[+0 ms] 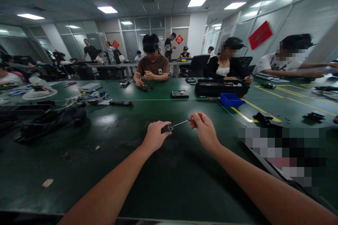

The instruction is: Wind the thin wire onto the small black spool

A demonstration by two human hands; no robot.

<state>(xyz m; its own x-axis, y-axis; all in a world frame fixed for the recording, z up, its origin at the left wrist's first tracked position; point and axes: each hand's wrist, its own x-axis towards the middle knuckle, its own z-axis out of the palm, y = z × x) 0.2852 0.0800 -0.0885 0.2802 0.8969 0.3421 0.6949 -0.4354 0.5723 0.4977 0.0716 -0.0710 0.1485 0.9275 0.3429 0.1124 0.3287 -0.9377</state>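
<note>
Both my arms reach out over a dark green table (158, 168). My left hand (155, 135) is closed around the dark handle of a small screwdriver (169, 127), which points to the right. Its thin metal shaft (181, 123) runs across to my right hand (204, 130), whose fingertips pinch the tip end. Whether a bit or screw sits between those fingers is too small to make out. Both hands hover just above the tabletop.
A blue bin (231, 100), a black tray (221, 87) and a hard drive (179, 94) lie beyond my hands. A black bag (52, 121) and cables lie left. A blurred object (282, 154) sits right. Three people sit across the table; others work behind.
</note>
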